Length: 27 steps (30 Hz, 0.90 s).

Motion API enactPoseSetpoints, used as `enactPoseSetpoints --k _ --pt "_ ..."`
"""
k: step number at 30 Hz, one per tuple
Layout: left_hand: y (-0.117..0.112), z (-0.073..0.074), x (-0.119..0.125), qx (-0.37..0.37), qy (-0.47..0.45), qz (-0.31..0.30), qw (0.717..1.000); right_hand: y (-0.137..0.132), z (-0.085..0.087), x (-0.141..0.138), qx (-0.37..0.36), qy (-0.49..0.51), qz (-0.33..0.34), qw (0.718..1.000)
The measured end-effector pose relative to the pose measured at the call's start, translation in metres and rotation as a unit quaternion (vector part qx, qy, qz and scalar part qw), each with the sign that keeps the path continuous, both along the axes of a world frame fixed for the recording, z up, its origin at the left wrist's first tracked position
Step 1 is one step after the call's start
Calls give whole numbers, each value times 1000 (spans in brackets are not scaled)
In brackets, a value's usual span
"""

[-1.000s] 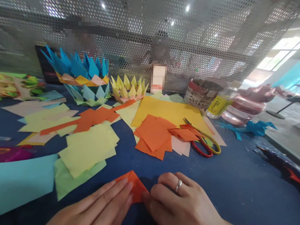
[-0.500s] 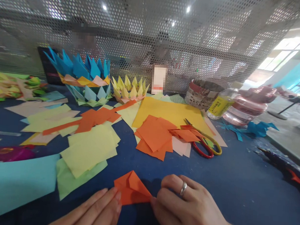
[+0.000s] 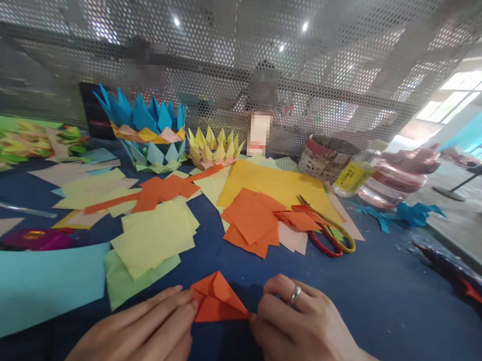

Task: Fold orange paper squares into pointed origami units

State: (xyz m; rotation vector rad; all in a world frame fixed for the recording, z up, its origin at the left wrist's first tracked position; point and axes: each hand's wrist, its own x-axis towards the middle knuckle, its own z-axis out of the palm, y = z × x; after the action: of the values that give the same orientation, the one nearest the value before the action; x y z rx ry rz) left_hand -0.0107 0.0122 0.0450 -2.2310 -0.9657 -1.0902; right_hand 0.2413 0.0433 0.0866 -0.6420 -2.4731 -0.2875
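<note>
A small orange folded paper (image 3: pixel 222 302) lies on the dark blue table with a raised crease running down from its top point. My left hand (image 3: pixel 147 325) presses its fingers together over the paper's left edge, thumb hidden. At the opposite side, the curled fingers of my right hand (image 3: pixel 299 321), which wears a silver ring, pinch the pointed right corner. Just beyond the paper are a pile of orange paper squares (image 3: pixel 251 218) and a stack of pale yellow squares (image 3: pixel 156 238). Scissors (image 3: pixel 334 235) with red and yellow handles rest beside several small folded orange pieces (image 3: pixel 303 220).
Folded-paper rings, one blue (image 3: pixel 148 118) and one yellow (image 3: pixel 214 147), stand at the back. A bottle (image 3: pixel 355 172), a pink container (image 3: pixel 396 176) and a round basket (image 3: pixel 325 155) are back right. A glue gun (image 3: pixel 453 269) lies right; light blue paper (image 3: pixel 40 283) lies left.
My view has shifted slightly, so most things appear a little further right. The paper's left side now shows a flap folded inward beside my left fingertips. Both hands stay on the paper.
</note>
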Motion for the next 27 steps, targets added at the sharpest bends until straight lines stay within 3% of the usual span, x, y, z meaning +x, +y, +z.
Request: enactPoseSetpoints --k 5,12,18,23,27 --pt "6 17 4 -6 12 -14 1000 -1 6 0 -41 33 16 998" --pt "6 15 -4 -16 -2 -28 999 9 19 -5 -204 100 -34 973" --pt "5 14 -9 -70 34 -49 996 26 18 -22 -308 24 -59 949" --pt "7 15 -7 -72 15 -46 996 29 32 -38 -380 -62 -95 918" --pt "9 21 0 -58 7 -49 997 31 41 -46 -399 -57 -111 908"
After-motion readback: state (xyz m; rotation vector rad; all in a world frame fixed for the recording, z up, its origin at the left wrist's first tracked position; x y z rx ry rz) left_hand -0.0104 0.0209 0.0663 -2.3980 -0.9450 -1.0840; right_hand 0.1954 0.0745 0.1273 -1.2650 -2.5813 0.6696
